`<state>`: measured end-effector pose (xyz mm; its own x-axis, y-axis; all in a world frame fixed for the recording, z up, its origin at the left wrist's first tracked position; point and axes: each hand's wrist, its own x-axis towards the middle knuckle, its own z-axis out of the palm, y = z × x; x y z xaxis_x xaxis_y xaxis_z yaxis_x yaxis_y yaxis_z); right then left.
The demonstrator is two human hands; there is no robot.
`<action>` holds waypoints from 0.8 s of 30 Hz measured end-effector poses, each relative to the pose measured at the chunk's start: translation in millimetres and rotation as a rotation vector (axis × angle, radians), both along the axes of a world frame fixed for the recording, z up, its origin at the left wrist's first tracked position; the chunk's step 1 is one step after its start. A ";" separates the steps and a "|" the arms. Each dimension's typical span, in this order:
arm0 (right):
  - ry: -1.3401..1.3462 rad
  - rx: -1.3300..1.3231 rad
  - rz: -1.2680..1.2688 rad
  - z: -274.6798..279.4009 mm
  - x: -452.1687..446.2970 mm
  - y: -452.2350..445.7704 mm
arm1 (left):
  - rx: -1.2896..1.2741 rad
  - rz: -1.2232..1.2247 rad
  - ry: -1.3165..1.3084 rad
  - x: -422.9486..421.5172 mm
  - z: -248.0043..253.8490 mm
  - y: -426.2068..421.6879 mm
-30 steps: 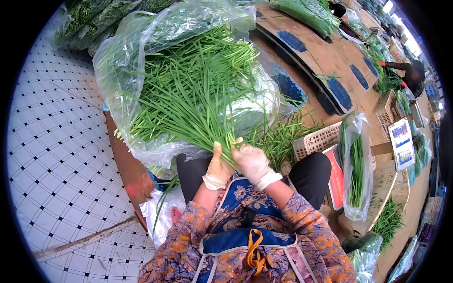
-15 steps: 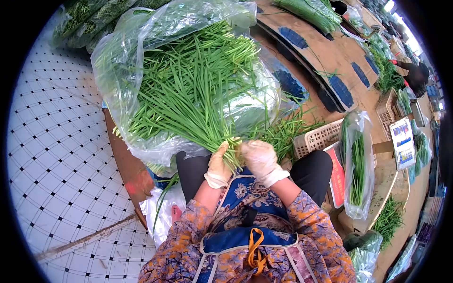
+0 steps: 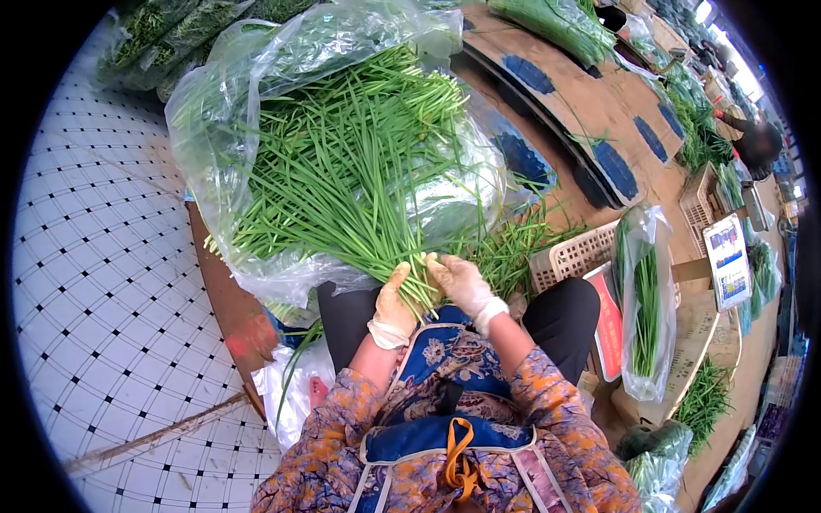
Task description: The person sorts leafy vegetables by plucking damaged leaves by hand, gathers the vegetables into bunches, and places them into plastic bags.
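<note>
Long green stalks (image 3: 368, 214) fan out from my hands over a large heap of the same greens (image 3: 333, 128), which lies in an open clear plastic bag (image 3: 214, 120). My left hand (image 3: 393, 309), in a pale glove, is wrapped round the pale stalk ends in front of my lap. Beside it my right hand (image 3: 462, 289), gloved too, has its thumb and fingers pinched at the right edge of these stalk ends. What exactly its fingertips hold is too small to tell.
Loose greens (image 3: 513, 252) lie right of the heap, by a beige plastic basket (image 3: 573, 259). Farther right are a bagged bunch (image 3: 646, 316) and a scale display (image 3: 729, 262). Another person (image 3: 757, 147) is at the far right. Filled bags (image 3: 184, 38) lie upper left.
My right hand moved off to the right of the stalk ends, then came back against them. My left hand has kept its hold on the stalks, nearly in place.
</note>
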<state>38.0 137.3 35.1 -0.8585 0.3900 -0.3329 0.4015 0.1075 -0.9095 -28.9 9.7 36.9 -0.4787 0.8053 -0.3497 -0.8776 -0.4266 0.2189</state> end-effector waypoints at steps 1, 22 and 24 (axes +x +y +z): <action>-0.010 0.273 0.043 3.1 -1.9 -6.3 | 0.019 -0.021 0.032 -1.5 -8.7 -2.3; 0.011 0.228 0.097 42.7 0.8 -18.1 | -0.566 0.151 0.978 31.9 -51.3 23.3; 0.108 -0.042 0.019 10.9 -4.2 -11.0 | -0.864 0.263 1.529 37.2 -42.0 18.0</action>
<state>33.7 126.3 46.1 -0.8973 0.3614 -0.2534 0.2988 0.0751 -0.9513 8.3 27.7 -5.1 -0.8260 0.5065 0.2475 0.3716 0.1592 0.9146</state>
